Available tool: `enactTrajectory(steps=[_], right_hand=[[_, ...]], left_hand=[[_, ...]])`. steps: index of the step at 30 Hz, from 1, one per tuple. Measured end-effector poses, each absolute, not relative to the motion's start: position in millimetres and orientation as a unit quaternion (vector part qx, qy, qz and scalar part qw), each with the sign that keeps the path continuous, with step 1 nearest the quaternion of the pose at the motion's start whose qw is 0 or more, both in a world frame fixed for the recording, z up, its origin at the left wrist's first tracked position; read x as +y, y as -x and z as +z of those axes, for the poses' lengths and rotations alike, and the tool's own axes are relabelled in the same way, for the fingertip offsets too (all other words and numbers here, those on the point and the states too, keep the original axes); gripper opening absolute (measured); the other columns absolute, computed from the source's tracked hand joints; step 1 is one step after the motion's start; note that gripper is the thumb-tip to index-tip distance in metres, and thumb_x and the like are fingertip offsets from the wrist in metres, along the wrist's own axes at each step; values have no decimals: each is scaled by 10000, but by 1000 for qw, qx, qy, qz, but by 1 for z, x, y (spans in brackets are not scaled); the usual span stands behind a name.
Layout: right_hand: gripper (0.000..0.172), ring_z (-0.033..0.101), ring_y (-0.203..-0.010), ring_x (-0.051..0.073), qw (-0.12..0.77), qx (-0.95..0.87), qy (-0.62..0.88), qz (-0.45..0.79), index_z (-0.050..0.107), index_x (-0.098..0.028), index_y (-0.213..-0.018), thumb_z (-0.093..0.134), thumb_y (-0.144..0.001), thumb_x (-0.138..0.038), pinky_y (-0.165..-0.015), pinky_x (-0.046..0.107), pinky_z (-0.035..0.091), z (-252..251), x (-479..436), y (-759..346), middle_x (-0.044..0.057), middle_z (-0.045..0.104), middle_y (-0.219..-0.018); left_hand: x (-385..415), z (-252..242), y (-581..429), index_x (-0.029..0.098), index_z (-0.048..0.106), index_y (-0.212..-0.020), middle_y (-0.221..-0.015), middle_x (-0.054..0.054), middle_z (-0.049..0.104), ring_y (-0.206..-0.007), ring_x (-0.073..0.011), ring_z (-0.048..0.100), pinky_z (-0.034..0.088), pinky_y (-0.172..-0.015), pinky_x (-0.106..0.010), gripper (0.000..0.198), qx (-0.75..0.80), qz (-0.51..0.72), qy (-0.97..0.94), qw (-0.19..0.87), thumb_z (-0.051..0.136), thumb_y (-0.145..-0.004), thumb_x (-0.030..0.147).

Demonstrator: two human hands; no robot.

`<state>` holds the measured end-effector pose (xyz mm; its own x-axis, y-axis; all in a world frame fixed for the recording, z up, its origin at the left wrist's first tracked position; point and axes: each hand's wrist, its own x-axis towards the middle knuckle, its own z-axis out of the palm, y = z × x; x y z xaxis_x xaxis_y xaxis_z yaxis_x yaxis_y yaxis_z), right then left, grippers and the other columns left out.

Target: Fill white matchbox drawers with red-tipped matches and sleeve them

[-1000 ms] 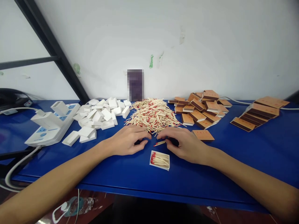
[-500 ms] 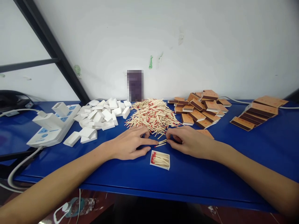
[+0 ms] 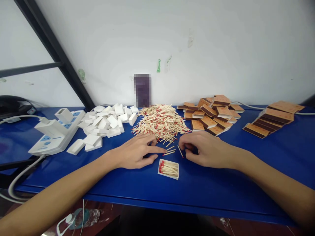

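A big pile of red-tipped matches [image 3: 162, 123] lies at the centre of the blue table. My left hand [image 3: 140, 151] rests in front of it, index finger extended to the heads of a few loose matches [image 3: 169, 152], thumb apart and nothing held. On the right, my right hand [image 3: 201, 149] is curled with a gap between thumb and index finger; a single match [image 3: 180, 151] lies slanted just beside its fingertips. Nearer to me sits a small white tray [image 3: 168, 176], holding several matches with their heads to the left.
White empty trays [image 3: 108, 121] are heaped at the left, beside a power strip [image 3: 57, 137] with chargers. Orange matchbox sleeves [image 3: 214, 114] are piled right of the matches, and a row of more sleeves [image 3: 273, 118] stands farther right. A pixelated dark object [image 3: 142, 90] leans on the wall.
My right hand has moved slightly right, away from the loose matches, and its thumb and index finger have parted. A match now lies slanted by its fingertips. My left hand has barely moved.
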<state>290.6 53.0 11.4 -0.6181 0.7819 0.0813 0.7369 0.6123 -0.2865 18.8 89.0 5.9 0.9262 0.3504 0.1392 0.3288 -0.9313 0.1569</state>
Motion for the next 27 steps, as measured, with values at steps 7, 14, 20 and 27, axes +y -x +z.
enactTrajectory(steps=[7, 14, 20, 27], right_hand=[[101, 560, -769, 175, 73, -902, 408, 123, 630, -224, -874, 541, -867, -179, -651, 292, 361, 10, 58, -293, 26, 617, -874], [120, 539, -706, 138, 114, -908, 375, 147, 590, -202, -782, 565, -900, -197, -634, 271, 374, 4, 55, -286, 3, 606, -807], [190, 579, -703, 136, 172, -910, 350, 143, 663, -204, -881, 508, -977, -257, -634, 263, 381, -11, 53, -271, 4, 663, -799], [179, 563, -570, 144, 198, -888, 407, 77, 692, -198, -1025, 544, -937, -248, -581, 265, 369, -14, 57, -272, -20, 622, -621]], left_hand=[[89, 4, -17, 201, 603, -1310, -1015, -80, 579, -936, -224, 564, 459, -827, -348, 349, 186, 83, -977, 67, 461, -995, 249], [90, 3, -19, 211, 605, -1311, -1009, -81, 576, -926, -224, 566, 460, -829, -354, 353, 192, 76, -976, 68, 463, -990, 256], [89, 4, -20, 210, 620, -1289, -989, -81, 563, -913, -228, 561, 469, -820, -351, 345, 186, 74, -978, 67, 466, -981, 236], [87, 6, -20, 236, 591, -1329, -985, -72, 548, -909, -229, 544, 463, -797, -351, 370, 189, 63, -978, 60, 459, -983, 227]])
